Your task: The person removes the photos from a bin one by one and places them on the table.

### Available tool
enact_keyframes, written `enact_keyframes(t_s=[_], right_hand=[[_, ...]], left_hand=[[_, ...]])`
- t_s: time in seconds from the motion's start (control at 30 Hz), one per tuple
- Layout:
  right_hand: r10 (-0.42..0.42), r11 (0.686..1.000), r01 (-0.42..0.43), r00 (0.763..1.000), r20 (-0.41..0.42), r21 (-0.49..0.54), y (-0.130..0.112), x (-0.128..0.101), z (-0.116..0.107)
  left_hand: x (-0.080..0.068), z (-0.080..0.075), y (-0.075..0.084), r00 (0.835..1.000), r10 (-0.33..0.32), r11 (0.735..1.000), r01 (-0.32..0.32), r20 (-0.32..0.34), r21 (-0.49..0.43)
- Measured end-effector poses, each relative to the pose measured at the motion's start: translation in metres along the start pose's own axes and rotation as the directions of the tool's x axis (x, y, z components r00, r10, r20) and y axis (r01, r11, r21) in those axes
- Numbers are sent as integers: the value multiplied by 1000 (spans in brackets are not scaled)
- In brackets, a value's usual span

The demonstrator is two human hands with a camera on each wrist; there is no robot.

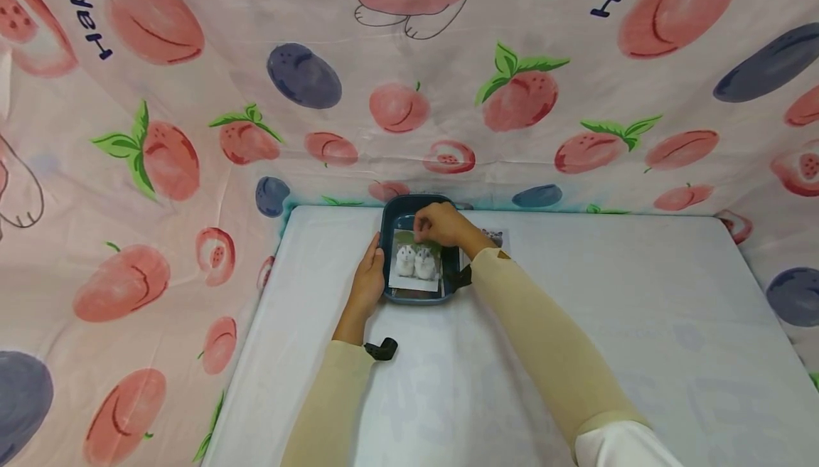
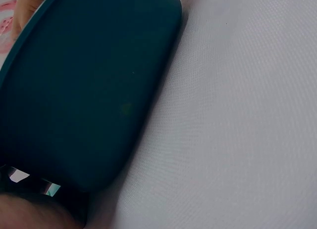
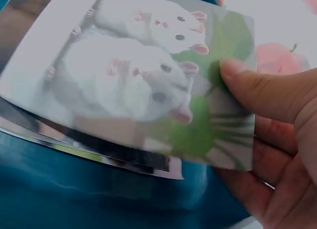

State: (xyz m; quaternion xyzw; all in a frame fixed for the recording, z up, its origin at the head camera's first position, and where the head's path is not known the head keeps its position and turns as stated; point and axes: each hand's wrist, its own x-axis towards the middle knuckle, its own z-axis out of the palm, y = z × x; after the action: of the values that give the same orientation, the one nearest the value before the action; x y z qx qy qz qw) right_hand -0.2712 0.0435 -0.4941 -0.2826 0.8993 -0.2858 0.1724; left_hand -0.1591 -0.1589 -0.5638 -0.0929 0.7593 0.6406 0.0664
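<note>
Right hand: pinches photo;
Long axis: runs bodyward from this nearer hand;
Left hand: straight-fingered along tray

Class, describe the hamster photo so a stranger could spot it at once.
On the white tabletop, near its far edge, is a blue-green tray. Over it, the right hand pinches the photo. Its two white hamsters show plainly, while the pictures beneath are mostly covered.
</note>
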Motion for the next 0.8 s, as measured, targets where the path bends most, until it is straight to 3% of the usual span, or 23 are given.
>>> enact_keyframes(t_s=[0.33, 0.53, 0.8], right_hand=[[9, 977, -12, 1000, 16, 215, 6, -11, -18], [55, 960, -42, 998, -43, 276, 11, -28, -39], [118, 942, -78, 988, -103, 326, 37, -60, -69]], left_hand=[[-1, 0, 1, 1000, -14, 1000, 14, 4, 3], [0, 1, 0, 1000, -16, 1000, 16, -5, -7], [0, 1, 0, 1000, -9, 1000, 9, -9, -21]])
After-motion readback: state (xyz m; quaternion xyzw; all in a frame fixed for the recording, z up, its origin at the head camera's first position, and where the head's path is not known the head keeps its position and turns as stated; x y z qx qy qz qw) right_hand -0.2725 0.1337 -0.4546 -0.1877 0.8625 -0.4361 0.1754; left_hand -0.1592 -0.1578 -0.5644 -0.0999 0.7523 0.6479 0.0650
